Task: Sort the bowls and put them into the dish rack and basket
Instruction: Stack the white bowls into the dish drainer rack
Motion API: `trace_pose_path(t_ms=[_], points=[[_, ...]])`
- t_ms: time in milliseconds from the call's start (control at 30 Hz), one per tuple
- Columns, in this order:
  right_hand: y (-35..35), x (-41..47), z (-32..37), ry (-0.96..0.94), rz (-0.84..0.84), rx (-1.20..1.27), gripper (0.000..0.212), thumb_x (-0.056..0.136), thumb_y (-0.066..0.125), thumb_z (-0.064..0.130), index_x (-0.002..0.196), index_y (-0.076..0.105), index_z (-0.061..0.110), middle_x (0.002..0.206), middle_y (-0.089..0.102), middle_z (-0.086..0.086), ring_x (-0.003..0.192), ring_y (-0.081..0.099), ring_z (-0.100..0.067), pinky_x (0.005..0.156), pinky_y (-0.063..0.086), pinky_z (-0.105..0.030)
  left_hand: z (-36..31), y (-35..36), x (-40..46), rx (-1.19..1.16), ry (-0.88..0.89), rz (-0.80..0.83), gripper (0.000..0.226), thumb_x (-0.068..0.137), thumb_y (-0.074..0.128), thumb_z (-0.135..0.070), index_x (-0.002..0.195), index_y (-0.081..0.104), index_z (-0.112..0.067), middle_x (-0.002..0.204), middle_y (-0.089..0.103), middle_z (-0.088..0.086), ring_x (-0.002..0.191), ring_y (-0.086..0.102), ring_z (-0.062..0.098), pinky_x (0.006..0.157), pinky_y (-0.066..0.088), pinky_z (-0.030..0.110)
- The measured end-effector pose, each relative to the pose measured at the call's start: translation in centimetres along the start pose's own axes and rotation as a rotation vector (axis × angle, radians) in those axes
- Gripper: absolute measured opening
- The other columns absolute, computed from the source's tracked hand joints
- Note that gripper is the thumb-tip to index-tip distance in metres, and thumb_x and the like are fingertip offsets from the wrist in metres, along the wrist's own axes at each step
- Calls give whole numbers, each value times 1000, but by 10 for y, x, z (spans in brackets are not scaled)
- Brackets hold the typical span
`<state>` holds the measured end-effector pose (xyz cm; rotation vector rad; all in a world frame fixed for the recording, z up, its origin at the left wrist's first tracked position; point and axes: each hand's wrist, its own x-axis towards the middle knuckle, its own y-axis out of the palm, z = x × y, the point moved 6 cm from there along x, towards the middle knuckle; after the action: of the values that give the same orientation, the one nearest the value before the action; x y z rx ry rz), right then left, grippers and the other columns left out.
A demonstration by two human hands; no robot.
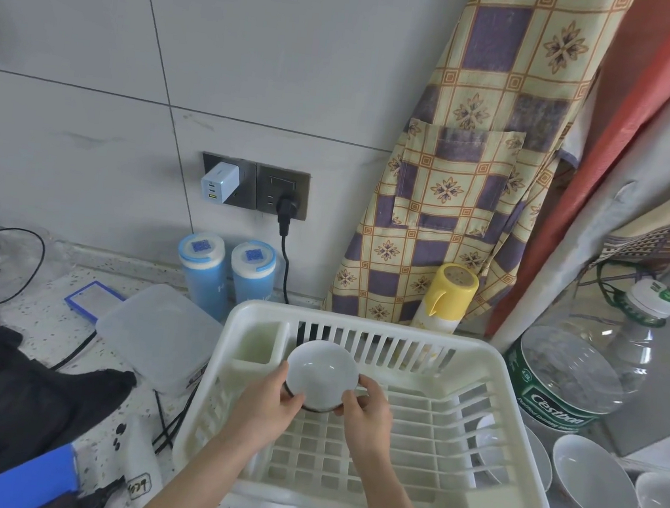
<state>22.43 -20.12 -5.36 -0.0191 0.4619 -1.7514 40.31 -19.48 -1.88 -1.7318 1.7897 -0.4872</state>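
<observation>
A cream plastic dish rack [524, 402] stands in the middle of the counter with nothing resting on its slats. Over its back left part, both hands hold one small white bowl [321, 370] with a dark foot, tilted so its inside faces me. My left hand [267, 406] grips its lower left rim; my right hand [366, 412] grips its lower right side. Several more white bowls [591, 477] stand to the right of the rack, one partly behind the rack's right wall. No basket is in view.
A translucent lidded box [156, 330] and two blue canisters [203, 273] sit left of the rack. A large water bottle [586, 363] and a yellow-capped spray can [446, 298] stand behind it. A dark bag [4, 397], cables and a hanging apron [479, 165] are nearby.
</observation>
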Motion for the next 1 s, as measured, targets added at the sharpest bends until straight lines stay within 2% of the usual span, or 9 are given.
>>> trace_pose_path(t_ms=[167, 267, 433, 500, 600, 667, 733, 900, 1000], points=[[1, 3, -4, 15, 7, -6, 42, 88, 56, 19, 130, 56, 24, 71, 71, 2, 70, 68, -7, 52, 42, -15, -1, 0, 1, 36, -4, -1, 17, 94, 62, -24, 105, 54, -15, 84, 70, 5, 78, 66, 18, 72, 52, 30], [3, 2, -6, 16, 15, -12, 45, 89, 56, 21, 133, 55, 28, 65, 71, 3, 65, 68, -3, 50, 42, -13, 0, 0, 0, 29, 3, -1, 21, 91, 65, -27, 106, 53, -18, 81, 69, 2, 72, 63, 15, 69, 51, 28], [2, 2, -6, 39, 22, -24, 48, 90, 55, 23, 137, 52, 31, 61, 71, 3, 62, 66, -1, 49, 42, -12, -2, 0, 0, 135, 25, -23, 36, 89, 67, -37, 117, 51, -19, 72, 55, -7, 72, 60, 14, 65, 49, 27], [3, 0, -6, 46, 41, -26, 48, 91, 54, 25, 138, 49, 32, 63, 72, 3, 64, 66, 1, 52, 43, -14, -2, 0, -1, 177, 25, -25, 42, 90, 66, -39, 122, 48, -19, 74, 56, -7, 75, 62, 14, 67, 51, 28], [6, 0, -7, 93, 79, 22, 43, 92, 51, 25, 135, 51, 23, 73, 74, -1, 65, 66, -2, 61, 46, -23, -2, 1, -1, 194, 23, -27, 47, 90, 65, -40, 128, 46, -20, 76, 57, -7, 78, 63, 14, 69, 53, 30], [8, 0, -6, 113, 117, 50, 36, 94, 47, 22, 129, 56, 19, 76, 74, -6, 53, 60, -1, 59, 45, -26, -4, 1, -1, 200, 26, -30, 47, 90, 65, -40, 127, 46, -19, 75, 55, -8, 77, 62, 15, 69, 53, 30], [8, 0, -5, 122, 137, 75, 32, 96, 46, 21, 125, 58, 18, 73, 73, -7, 47, 53, -3, 52, 43, -24, -5, 0, -1, 203, 27, -35, 47, 90, 66, -39, 127, 47, -18, 73, 53, -10, 75, 60, 15, 68, 53, 30], [10, -1, -5, 127, 170, 91, 29, 97, 47, 24, 121, 59, 15, 73, 72, -6, 41, 49, -5, 43, 41, -18, -6, -1, -1, 189, 36, -59, 56, 90, 65, -37, 138, 40, -20, 76, 57, -7, 76, 63, 16, 65, 51, 29], [11, -2, -4, 129, 186, 99, 29, 97, 47, 24, 120, 60, 14, 75, 72, -7, 40, 48, -7, 43, 41, -18, -5, -1, 0, 177, 34, -60, 58, 90, 66, -36, 140, 42, -19, 81, 62, -4, 79, 64, 16, 70, 55, 32]])
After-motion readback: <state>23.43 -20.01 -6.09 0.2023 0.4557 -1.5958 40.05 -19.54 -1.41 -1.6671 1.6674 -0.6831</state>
